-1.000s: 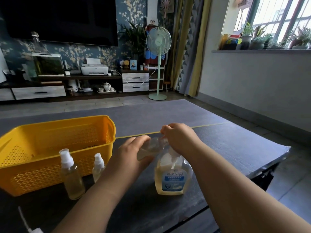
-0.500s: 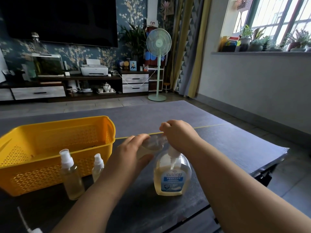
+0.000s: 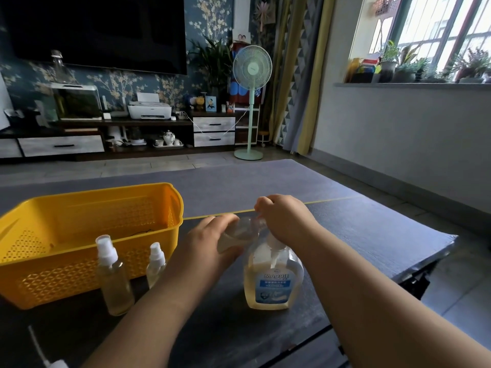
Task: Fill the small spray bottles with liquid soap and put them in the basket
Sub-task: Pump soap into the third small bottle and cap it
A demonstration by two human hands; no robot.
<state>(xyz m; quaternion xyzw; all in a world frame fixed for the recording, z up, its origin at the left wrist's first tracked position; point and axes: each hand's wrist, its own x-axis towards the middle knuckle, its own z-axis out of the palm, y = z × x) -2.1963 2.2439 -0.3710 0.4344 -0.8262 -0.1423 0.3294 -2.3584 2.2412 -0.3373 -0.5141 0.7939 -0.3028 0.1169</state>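
The left hand [image 3: 212, 243] is gripping one small bottle [image 3: 239, 232] against the single soap bottle [image 3: 273, 282], whose pump the right hand [image 3: 285, 219] is clasping. Two capped spray bottles [image 3: 114, 277] are standing before one basket [image 3: 79, 208]; bare table [image 3: 372, 235] is stretching right.

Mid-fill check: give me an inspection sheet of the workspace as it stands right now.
Surface: dark table.
Job's things: yellow basket at left; taller spray bottle and shorter spray bottle upright, capped, in front of it; soap bottle upright, centre.
Clutter: white sprayer head with tube, near left edge.
Hands: left hand grips a small clear bottle tilted toward the pump; right hand curled over the soap bottle's pump.
Cables: white cable by the fan, away from the table.
Surroundings: television, window plants.
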